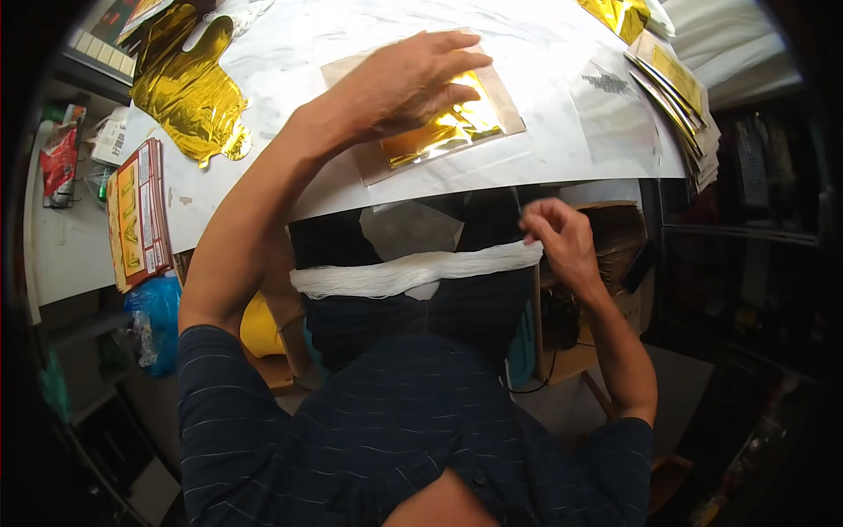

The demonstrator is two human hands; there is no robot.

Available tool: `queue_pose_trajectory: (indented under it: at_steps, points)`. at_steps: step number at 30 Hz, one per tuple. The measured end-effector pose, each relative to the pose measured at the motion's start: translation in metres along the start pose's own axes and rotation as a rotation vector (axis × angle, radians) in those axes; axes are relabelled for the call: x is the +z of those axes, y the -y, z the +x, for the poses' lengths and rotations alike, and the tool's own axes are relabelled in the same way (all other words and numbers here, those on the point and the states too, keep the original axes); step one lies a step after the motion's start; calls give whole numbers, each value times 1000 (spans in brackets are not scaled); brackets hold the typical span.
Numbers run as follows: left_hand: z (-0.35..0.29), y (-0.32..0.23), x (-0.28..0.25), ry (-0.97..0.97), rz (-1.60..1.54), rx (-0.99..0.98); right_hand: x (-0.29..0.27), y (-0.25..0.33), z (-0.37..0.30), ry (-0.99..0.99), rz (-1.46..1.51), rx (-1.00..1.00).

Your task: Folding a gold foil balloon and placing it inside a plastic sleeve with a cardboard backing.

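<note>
My left hand [417, 81] is stretched over a flat packet of gold foil [421, 142] in a clear sleeve with a brown paper backing. Its fingers are apart and partly cover the foil. Across my lap lies a long bundle of white thread [378, 277]. At the bundle's right end is my right hand [562, 235], thumb and fingertips pinched together; whatever is between them is too small to make out. A clear plastic piece [411, 230] rests on my dark trousers, just above the thread.
The white table [290, 105] bears a crumpled gold foil balloon [198, 97] at left and a stack of red-edged packets [140, 215] at its left edge. Clear sleeves [615, 114] and stacked gold packets [680, 97] lie right. Open cardboard boxes [606, 241] stand below the table.
</note>
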State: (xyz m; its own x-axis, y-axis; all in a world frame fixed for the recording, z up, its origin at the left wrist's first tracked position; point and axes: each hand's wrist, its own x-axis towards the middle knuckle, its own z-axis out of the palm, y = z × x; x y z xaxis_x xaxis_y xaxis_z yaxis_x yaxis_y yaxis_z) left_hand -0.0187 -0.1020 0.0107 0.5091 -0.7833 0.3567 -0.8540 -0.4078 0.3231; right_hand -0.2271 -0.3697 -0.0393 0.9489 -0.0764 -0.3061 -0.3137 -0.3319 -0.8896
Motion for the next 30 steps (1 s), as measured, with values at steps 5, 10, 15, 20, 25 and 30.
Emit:
queue_pose_trajectory:
  at_steps: [5,10,15,20,25,30]
  points:
    - [-45,-62,-35,68,201,-60,15,-45,13,-60,-904,-384]
    - [-108,-93,-17,163,237,-125,12,-6,-1,12,-861,-172]
    - [-134,-89,-2,27,207,-85,3,33,-18,-258,-733,-755]
    - [-144,-92,-1,-160,205,-79,3,51,-12,-192,-885,-1015]
    - [-151,-94,3,-339,186,-106,14,40,20,-203,-874,-1157]
    - [-147,-87,4,-416,141,-130,11,49,36,-208,-675,-1108]
